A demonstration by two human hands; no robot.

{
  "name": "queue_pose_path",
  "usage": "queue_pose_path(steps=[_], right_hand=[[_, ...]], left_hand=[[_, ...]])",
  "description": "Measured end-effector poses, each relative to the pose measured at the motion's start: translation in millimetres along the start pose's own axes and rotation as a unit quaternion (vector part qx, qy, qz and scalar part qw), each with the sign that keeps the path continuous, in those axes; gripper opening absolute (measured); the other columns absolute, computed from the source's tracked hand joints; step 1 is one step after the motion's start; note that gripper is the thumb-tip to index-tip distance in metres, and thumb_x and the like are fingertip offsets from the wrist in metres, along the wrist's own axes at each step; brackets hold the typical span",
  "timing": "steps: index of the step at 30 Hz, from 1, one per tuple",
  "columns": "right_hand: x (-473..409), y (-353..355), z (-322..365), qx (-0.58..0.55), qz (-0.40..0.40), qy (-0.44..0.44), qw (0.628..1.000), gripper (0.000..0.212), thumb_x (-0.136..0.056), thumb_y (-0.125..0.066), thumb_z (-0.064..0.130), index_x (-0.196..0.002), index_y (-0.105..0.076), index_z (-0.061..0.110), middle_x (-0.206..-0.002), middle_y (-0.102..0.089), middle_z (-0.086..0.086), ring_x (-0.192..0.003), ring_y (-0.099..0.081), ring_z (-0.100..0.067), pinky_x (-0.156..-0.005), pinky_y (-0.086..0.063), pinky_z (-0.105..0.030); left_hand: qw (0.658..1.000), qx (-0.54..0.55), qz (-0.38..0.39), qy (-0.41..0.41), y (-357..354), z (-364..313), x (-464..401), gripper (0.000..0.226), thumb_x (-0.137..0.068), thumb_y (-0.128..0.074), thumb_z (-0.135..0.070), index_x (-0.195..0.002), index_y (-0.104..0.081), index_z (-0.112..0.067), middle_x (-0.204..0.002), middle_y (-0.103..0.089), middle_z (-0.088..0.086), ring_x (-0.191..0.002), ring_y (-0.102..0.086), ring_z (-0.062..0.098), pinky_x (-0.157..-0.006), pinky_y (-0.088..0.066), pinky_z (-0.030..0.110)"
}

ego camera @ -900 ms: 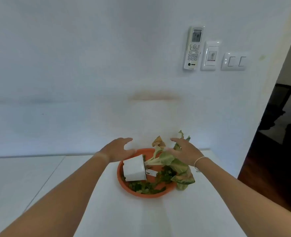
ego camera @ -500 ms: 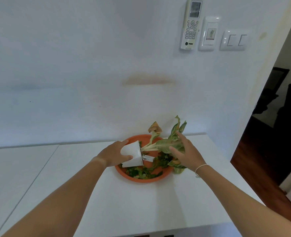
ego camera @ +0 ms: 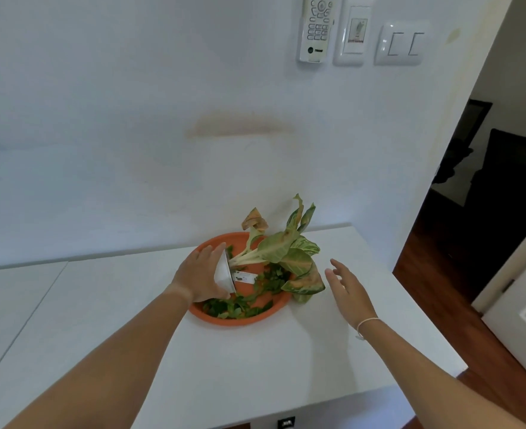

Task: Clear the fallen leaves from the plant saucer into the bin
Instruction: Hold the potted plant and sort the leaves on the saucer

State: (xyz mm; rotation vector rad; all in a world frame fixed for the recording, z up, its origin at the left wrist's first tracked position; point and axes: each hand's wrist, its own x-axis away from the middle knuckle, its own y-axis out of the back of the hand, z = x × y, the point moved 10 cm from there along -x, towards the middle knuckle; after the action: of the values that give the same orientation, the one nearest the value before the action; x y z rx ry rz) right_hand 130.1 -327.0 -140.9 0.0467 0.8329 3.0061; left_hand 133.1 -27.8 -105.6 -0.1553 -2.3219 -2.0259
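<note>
An orange plant saucer [ego camera: 212, 317] sits on the white table [ego camera: 255, 360] near the wall. Several green fallen leaves [ego camera: 233, 306] lie in it. A small white pot [ego camera: 223, 274] lies tipped on its side over the saucer, and its plant [ego camera: 286, 252] with pale green and yellowing leaves points right. My left hand [ego camera: 198, 275] grips the pot from the left. My right hand [ego camera: 346, 289] hovers to the right of the plant with fingers spread, touching nothing. No bin is in view.
The table's right edge [ego camera: 428, 329] drops to a dark wooden floor [ego camera: 441, 274]. A remote holder [ego camera: 315, 29] and wall switches [ego camera: 400, 44] hang on the white wall. A dark doorway [ego camera: 496, 187] opens at the right, with a white door [ego camera: 521, 308] beside it.
My left hand has closed round the tipped pot and turned it, so the plant swung rightward. My right hand let go of the leaves and drew back to the right. The view tilted down.
</note>
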Motion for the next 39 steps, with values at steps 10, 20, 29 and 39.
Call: queue_pose_path(steps=[10,20,29,39], right_hand=[[5.3,-20.5,-39.6,0.323,-0.006,0.058,0.945,0.089,-0.072,-0.006,0.067,-0.139,-0.047,0.025,-0.148,-0.041,0.001,-0.139,-0.035,-0.018,-0.116,-0.021,-0.035],[4.6,-25.9,-45.4,0.361,0.005,0.051,0.931,0.088,-0.07,-0.008,0.07,-0.143,-0.038,0.031,-0.155,-0.029,0.005,-0.146,-0.021,-0.017,-0.119,-0.013,-0.036],[5.6,-25.5,-43.7,0.356,0.011,0.046,0.933,0.06,-0.089,-0.038,0.057,-0.143,-0.038,0.029,-0.156,-0.029,0.004,-0.145,-0.022,-0.017,-0.12,-0.014,-0.036],[9.4,-21.3,-38.1,0.354,-0.008,0.05,0.934,0.074,-0.079,-0.023,0.063,-0.136,-0.049,0.026,-0.151,-0.04,0.0,-0.142,-0.033,-0.021,-0.117,-0.022,-0.038]], left_hand=[[0.994,-0.075,-0.073,0.031,-5.4,0.6,-10.2,0.121,-0.062,-0.075,-0.059,-0.152,-0.004,-0.02,-0.15,-0.035,0.008,-0.136,-0.036,0.03,-0.109,-0.036,0.04],[0.993,-0.042,-0.101,0.051,2.1,-1.2,-6.6,0.111,-0.06,-0.076,-0.058,-0.148,-0.021,-0.02,-0.14,-0.045,0.008,-0.125,-0.045,0.031,-0.097,-0.045,0.042],[0.918,0.336,-0.182,0.105,13.9,13.7,9.9,0.111,-0.047,-0.088,-0.048,-0.139,-0.031,-0.019,-0.13,-0.054,0.003,-0.12,-0.053,0.025,-0.101,-0.047,0.04],[0.848,0.483,-0.187,0.111,-2.3,9.7,13.1,0.094,-0.058,-0.089,-0.028,-0.135,-0.036,-0.022,-0.128,-0.057,0.0,-0.115,-0.056,0.02,-0.099,-0.051,0.039]])
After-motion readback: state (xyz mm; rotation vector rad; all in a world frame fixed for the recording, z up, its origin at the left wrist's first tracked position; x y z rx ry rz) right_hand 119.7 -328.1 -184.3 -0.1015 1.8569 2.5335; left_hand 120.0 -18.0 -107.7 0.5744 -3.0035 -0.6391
